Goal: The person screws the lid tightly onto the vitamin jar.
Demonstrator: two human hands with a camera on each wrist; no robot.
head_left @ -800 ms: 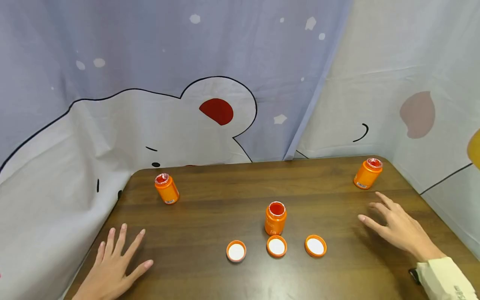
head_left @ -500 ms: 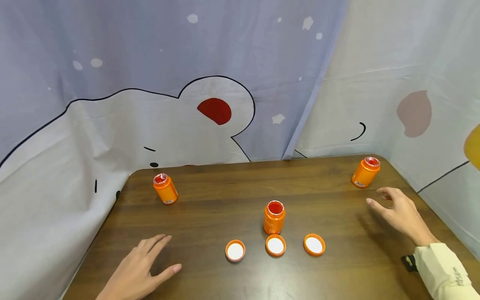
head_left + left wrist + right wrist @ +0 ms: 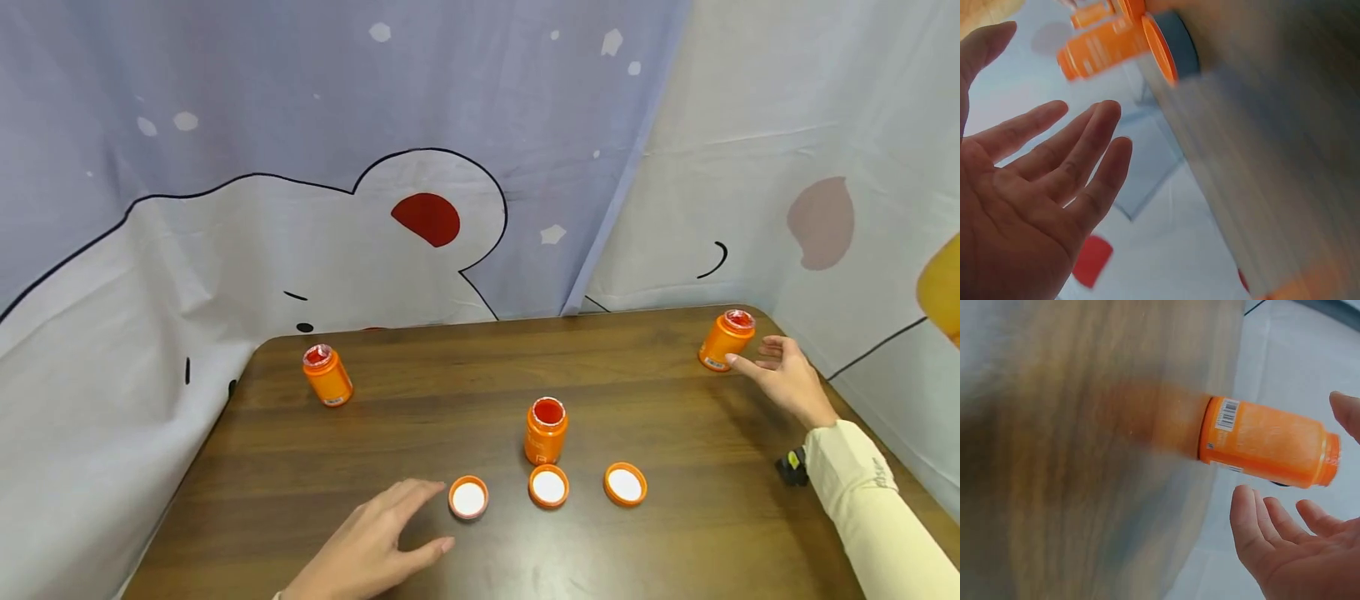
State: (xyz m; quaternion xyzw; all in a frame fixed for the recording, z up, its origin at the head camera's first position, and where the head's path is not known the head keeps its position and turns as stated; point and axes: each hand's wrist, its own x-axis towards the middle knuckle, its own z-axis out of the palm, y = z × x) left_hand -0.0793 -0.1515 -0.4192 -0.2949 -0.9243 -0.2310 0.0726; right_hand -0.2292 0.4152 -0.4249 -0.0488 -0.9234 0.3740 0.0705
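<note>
Left bottle (image 3: pixel 328 379) (left half, mid-height), middle bottle (image 3: pixel 545 439) (right of centre, lower down) and right bottle (image 3: pixel 722 343) (right side, mid-height) = 3, all orange, uncapped, upright on 1 wood-grain table (image 3: pixel 427 417); left cap (image 3: pixel 468 498), middle cap (image 3: pixel 548 487) and right cap (image 3: pixel 626 484) = 3, white insides up, in a row at lower centre. Left hand (image 3: pixel 367 542), bottom centre-left, holds nothing, fingers extended just beside the left cap. Right hand (image 3: pixel 793 383), frame right, grips nothing, thumb and fingers parted just beside the right bottle, gap visible in the right wrist view.
</note>
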